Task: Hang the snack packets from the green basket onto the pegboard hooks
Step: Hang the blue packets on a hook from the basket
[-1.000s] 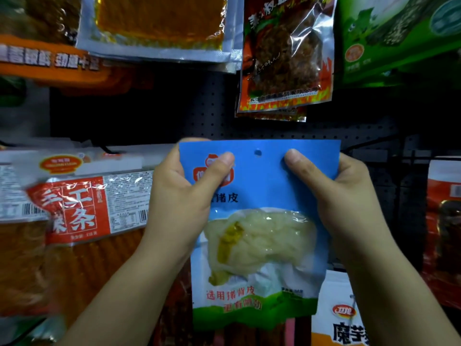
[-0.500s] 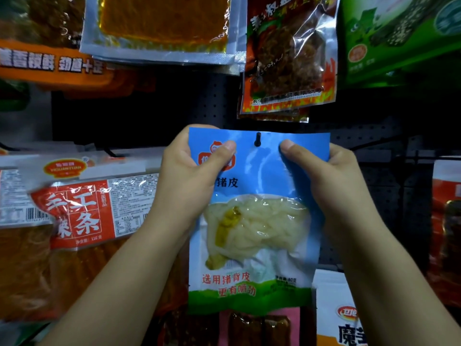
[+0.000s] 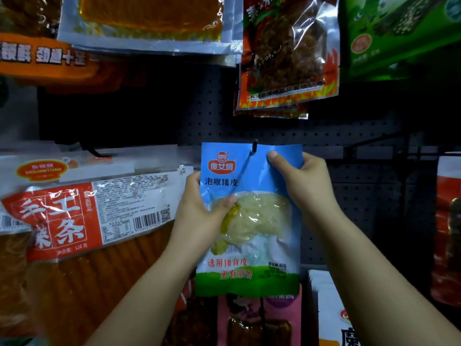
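A blue snack packet [image 3: 259, 176] with a clear window of pale food and a green bottom band hangs against the dark pegboard [image 3: 199, 121]. A black hook [image 3: 254, 147] pokes out through the hole at the packet's top edge. My left hand [image 3: 199, 208] grips the packet's left side at mid height, thumb on the window. My right hand [image 3: 301, 181] pinches the upper right part, thumb near the hook. The green basket is out of view.
A large red-and-white packet [image 3: 74, 216] hangs to the left. Above hang an orange clear packet [image 3: 149, 21], a red flame-print packet [image 3: 287, 53] and a green packet [image 3: 399, 33]. Below are a pink packet [image 3: 259, 320] and a white one [image 3: 334, 310]. Another red packet [image 3: 449, 221] is at the right edge.
The packet has slid farther onto the hook, whose tip now sticks out in front. My left hand moved from the top left corner down to the packet's middle.
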